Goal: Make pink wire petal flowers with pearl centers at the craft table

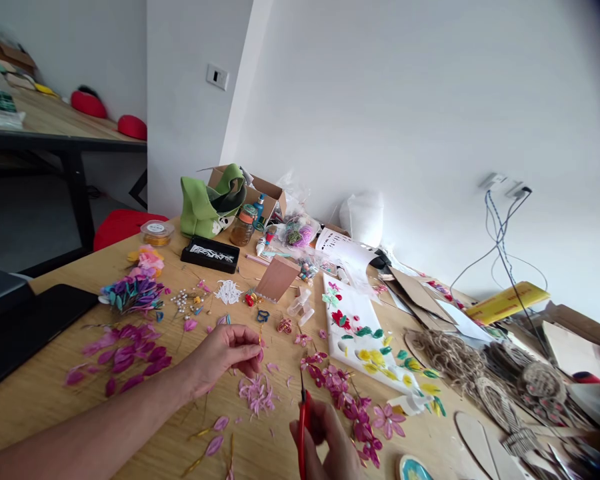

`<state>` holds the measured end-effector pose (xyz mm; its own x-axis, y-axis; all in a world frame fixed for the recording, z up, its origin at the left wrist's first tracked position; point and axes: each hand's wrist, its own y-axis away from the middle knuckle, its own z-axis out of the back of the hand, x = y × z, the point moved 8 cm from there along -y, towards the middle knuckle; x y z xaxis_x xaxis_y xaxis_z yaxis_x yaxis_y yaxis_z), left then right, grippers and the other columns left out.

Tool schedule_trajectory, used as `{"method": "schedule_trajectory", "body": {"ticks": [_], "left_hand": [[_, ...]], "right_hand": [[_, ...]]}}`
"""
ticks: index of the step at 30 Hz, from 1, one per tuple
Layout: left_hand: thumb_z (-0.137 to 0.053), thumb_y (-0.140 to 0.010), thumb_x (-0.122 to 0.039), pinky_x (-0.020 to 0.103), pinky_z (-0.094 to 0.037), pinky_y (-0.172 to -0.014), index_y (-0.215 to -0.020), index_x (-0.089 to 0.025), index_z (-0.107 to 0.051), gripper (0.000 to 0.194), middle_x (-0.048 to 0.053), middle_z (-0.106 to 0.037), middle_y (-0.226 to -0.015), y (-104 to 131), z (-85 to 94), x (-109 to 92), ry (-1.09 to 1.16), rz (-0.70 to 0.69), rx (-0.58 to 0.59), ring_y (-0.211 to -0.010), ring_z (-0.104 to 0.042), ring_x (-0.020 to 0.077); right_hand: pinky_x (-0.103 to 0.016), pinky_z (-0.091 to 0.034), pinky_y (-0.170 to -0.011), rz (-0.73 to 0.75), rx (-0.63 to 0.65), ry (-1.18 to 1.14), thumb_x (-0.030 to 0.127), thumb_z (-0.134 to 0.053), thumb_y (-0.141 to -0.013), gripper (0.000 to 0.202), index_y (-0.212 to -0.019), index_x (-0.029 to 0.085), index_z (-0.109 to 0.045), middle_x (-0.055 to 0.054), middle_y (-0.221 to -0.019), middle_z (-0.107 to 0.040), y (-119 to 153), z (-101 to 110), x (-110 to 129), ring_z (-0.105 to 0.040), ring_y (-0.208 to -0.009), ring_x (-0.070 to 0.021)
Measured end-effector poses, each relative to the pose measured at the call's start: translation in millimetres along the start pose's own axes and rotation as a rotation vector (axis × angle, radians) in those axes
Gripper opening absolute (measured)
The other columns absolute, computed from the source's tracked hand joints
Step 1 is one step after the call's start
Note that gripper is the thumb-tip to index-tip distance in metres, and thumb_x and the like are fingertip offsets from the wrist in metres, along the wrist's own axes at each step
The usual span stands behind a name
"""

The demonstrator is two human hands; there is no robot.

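Note:
My left hand (233,348) is closed in a pinch above the table (180,437), its fingers on a pink petal (261,348) with a thin gold wire sticking up. In my right hand (330,440) is a pair of red-handled scissors (305,417), blades pointing up and away from me. A heap of pink scraps (257,395) lies between the two hands. Pink wire-stemmed petals (215,445) rest below my left forearm. Finished-looking magenta flowers (357,417) spread right of the scissors, beside a white board (353,333) with red, yellow and green pieces.
Magenta petals (130,353) and a blue-purple bunch (133,293) lie at left. Farther back are a black tray (210,255), a glass jar (243,227) and a green bag (200,207). Twine (447,357) and cardboard pieces crowd the right side.

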<state>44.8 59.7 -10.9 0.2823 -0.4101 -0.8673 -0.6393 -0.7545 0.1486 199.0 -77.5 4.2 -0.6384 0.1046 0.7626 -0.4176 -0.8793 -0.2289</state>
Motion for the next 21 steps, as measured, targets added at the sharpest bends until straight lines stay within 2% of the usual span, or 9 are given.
{"method": "schedule_trajectory", "body": {"ticks": [2,4,5,7,12,16,21], "left_hand": [[-0.081,-0.063,-0.037,0.025,-0.048,-0.055,-0.074,-0.010,-0.066,0.033,0.003,-0.067,-0.064,0,0.8,0,-0.005,-0.007,0.002,-0.057,-0.060,0.0125],[-0.081,-0.063,-0.037,0.024,-0.046,-0.054,-0.074,-0.010,-0.066,0.032,0.002,-0.066,-0.063,-1,2.9,-2,-0.012,-0.020,-0.014,-0.058,-0.059,0.0122],[-0.081,-0.063,-0.037,0.024,-0.045,-0.054,-0.075,-0.011,-0.066,0.032,0.002,-0.066,-0.063,-1,4.1,-3,-0.018,-0.026,-0.025,-0.058,-0.059,0.0121],[-0.080,-0.064,-0.037,0.024,-0.044,-0.054,-0.077,-0.011,-0.067,0.032,0.002,-0.067,-0.064,-2,6.1,-6,-0.034,-0.034,-0.045,-0.058,-0.058,0.0121],[-0.075,-0.069,-0.035,0.024,-0.043,-0.055,-0.076,-0.011,-0.067,0.027,0.003,-0.067,-0.065,-3,6.9,-11,-0.067,-0.062,-0.039,-0.055,-0.056,0.0110],[-0.074,-0.070,-0.034,0.023,-0.042,-0.055,-0.076,-0.011,-0.066,0.025,0.002,-0.067,-0.064,-5,7.5,-11,-0.096,-0.073,-0.047,-0.055,-0.055,0.0105],[-0.077,-0.064,-0.035,0.024,-0.044,-0.055,-0.082,-0.012,-0.061,0.033,0.001,-0.067,-0.064,-4,10.2,-9,-0.108,-0.053,-0.120,-0.055,-0.056,0.0113]], "right_hand": [[-0.025,-0.041,-0.057,-0.008,0.143,-0.040,0.042,-0.062,-0.079,0.021,-0.076,0.021,-0.058,0.000,-0.063,-0.057,-19,-10,26,-0.052,-0.059,-0.0164],[-0.024,-0.036,-0.053,-0.032,0.348,-0.064,0.043,-0.058,-0.082,0.027,-0.070,0.020,-0.053,0.000,-0.062,-0.053,-32,-32,42,-0.047,-0.058,-0.0147],[-0.024,-0.033,-0.052,-0.038,0.382,-0.086,0.045,-0.055,-0.083,0.031,-0.067,0.020,-0.050,0.001,-0.060,-0.049,-36,-40,47,-0.043,-0.057,-0.0137],[-0.023,-0.031,-0.051,-0.036,0.418,-0.176,0.049,-0.051,-0.086,0.036,-0.066,0.020,-0.046,0.002,-0.060,-0.044,-40,-55,49,-0.039,-0.056,-0.0121],[-0.023,-0.030,-0.051,-0.033,0.511,-0.380,0.057,-0.044,-0.089,0.042,-0.072,0.019,-0.046,0.003,-0.062,-0.042,-29,-87,32,-0.038,-0.055,-0.0107],[-0.024,-0.028,-0.051,-0.036,0.507,-0.368,0.063,-0.042,-0.088,0.047,-0.071,0.019,-0.046,0.004,-0.059,-0.043,-24,-94,19,-0.039,-0.054,-0.0107],[-0.025,-0.025,-0.049,-0.055,0.522,-0.379,0.067,-0.039,-0.087,0.050,-0.069,0.020,-0.043,0.005,-0.056,-0.040,-21,-100,14,-0.036,-0.051,-0.0103]]}}
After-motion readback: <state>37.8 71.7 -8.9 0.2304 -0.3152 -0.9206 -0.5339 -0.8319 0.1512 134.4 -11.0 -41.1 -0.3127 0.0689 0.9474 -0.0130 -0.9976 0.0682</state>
